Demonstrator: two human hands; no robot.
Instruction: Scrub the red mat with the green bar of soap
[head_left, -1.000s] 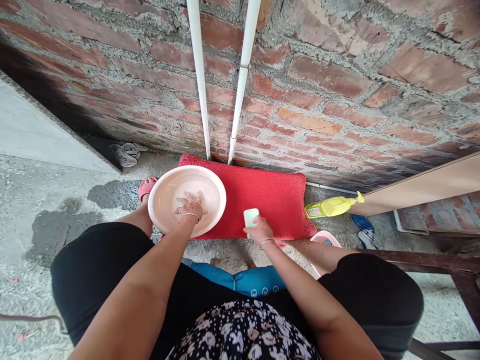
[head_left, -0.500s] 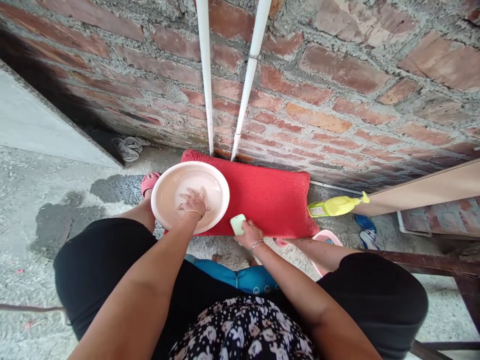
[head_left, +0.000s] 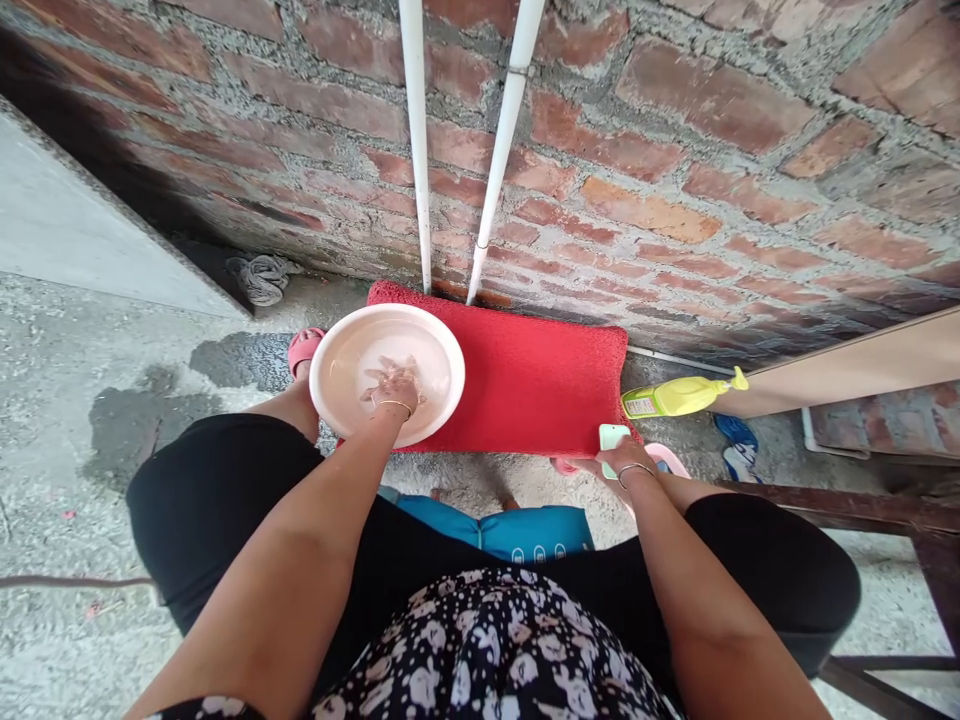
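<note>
My left hand is down in the water of a pale pink basin, fingers spread, holding nothing. The basin rests on the left part of a long surface with a red textured cover. At that cover's near right corner, my right hand grips a pale green flat block with rounded corners and a small hole at one end. Its underside is hidden, so its kind is unclear. A yellow pump bottle lies just right of the red cover.
A pink container stands behind my right hand, partly hidden. Two white pipes run down the brick wall. A grey rag lies at the wall's foot. Blue fabric is between my legs. Wet patches mark the concrete floor.
My right hand has carried the pale green block rightward, from beside the basin to the cover's right corner. My left hand stays spread in the water. The view has shifted slightly.
</note>
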